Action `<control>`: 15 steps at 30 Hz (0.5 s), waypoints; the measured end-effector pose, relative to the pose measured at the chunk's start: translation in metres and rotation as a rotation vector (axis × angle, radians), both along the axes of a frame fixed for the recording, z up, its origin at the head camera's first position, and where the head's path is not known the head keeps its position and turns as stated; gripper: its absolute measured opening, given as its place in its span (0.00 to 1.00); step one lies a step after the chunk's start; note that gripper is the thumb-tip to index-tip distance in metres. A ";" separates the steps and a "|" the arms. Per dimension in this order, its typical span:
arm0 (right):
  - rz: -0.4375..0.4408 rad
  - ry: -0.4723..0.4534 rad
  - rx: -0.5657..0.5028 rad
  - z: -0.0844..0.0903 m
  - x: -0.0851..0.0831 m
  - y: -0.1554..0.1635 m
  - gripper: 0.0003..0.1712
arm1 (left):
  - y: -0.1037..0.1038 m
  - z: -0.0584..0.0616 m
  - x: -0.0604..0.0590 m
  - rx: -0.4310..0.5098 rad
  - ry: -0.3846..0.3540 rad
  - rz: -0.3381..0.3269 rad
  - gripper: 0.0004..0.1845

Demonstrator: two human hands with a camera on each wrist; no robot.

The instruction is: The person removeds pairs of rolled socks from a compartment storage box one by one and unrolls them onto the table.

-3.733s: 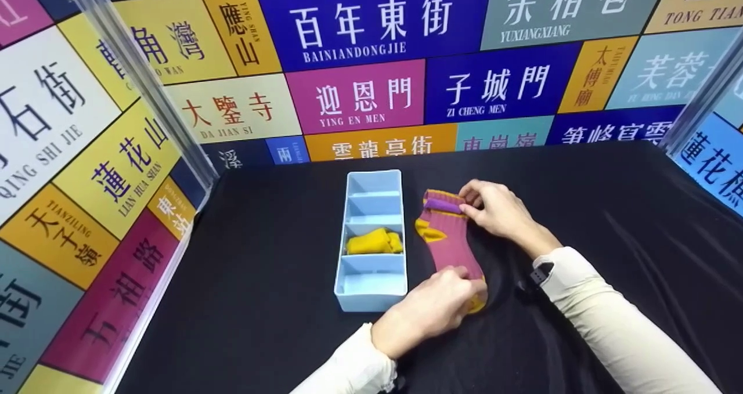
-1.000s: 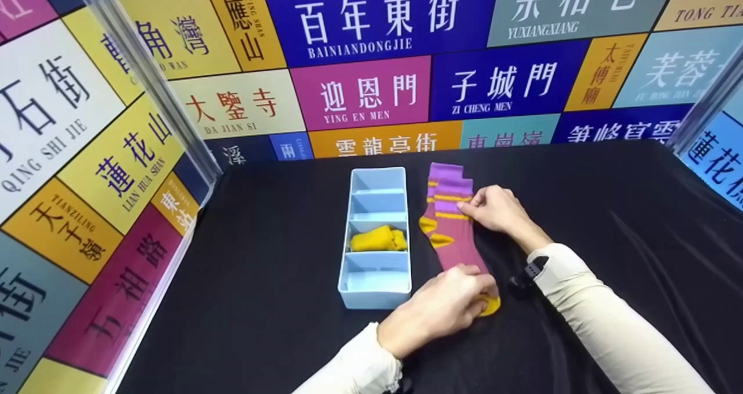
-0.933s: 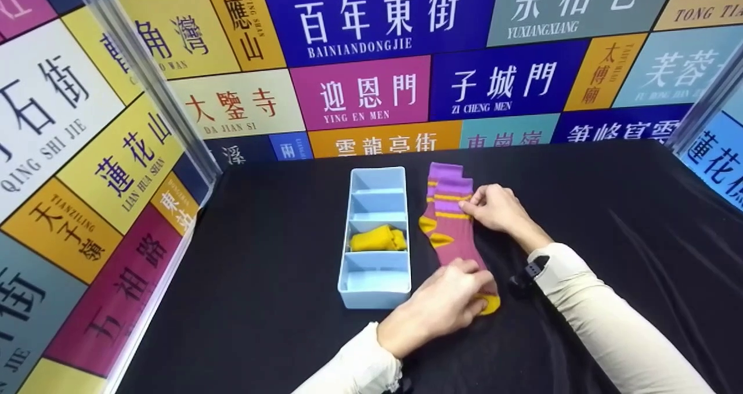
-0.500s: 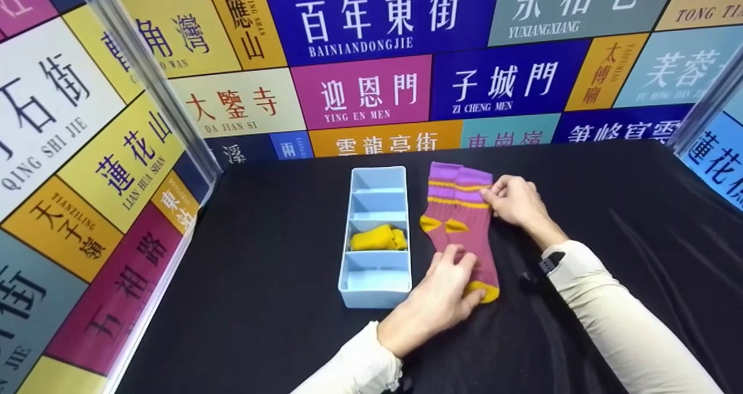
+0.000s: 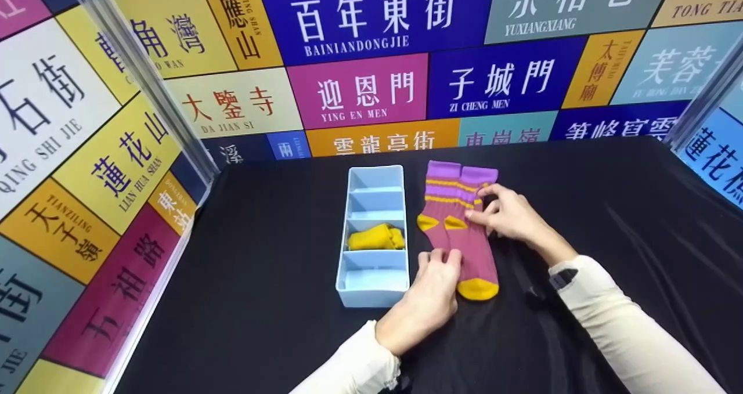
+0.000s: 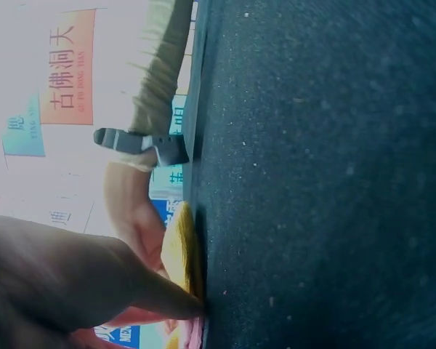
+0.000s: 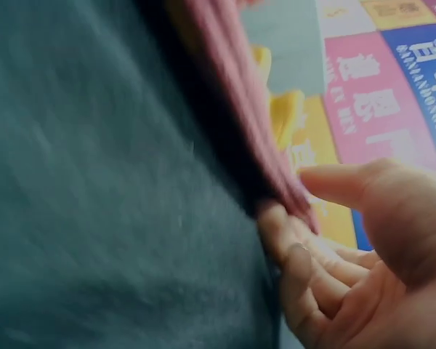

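A pair of pink socks (image 5: 477, 255) lies flat on the black cloth, the right sock overlapping the left. They have purple cuffs with yellow stripes, and yellow heels and toes. My right hand (image 5: 511, 213) pinches the right edge near the cuffs; in the right wrist view, thumb and fingers lie on either side of the pink edge (image 7: 240, 94). My left hand (image 5: 426, 292) has bent fingers touching the left sock's foot, covering its toe end. In the left wrist view its thumb touches the sock edge beside a yellow toe (image 6: 178, 247); a firm pinch cannot be made out.
Left of the socks stands a pale blue divided box (image 5: 372, 298), with a rolled yellow bundle (image 5: 371, 237) in its third compartment from the back. Sign-printed panels (image 5: 371, 89) border the table at the back and sides.
The socks went from stacked and partly hidden to fanned out, the upper one shifting right. My left hand left the front toe for the left sock; my right hand slid slightly down the edge.
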State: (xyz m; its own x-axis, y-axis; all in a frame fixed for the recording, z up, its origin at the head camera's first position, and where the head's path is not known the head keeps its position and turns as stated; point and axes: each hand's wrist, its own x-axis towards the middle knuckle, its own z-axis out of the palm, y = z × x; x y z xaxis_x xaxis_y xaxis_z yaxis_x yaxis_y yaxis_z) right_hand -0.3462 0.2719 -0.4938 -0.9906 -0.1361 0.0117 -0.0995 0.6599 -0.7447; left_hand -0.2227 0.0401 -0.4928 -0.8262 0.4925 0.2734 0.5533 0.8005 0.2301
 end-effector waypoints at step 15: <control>0.050 -0.052 0.005 0.004 0.028 0.035 0.47 | 0.000 -0.001 0.005 -0.084 0.071 -0.020 0.15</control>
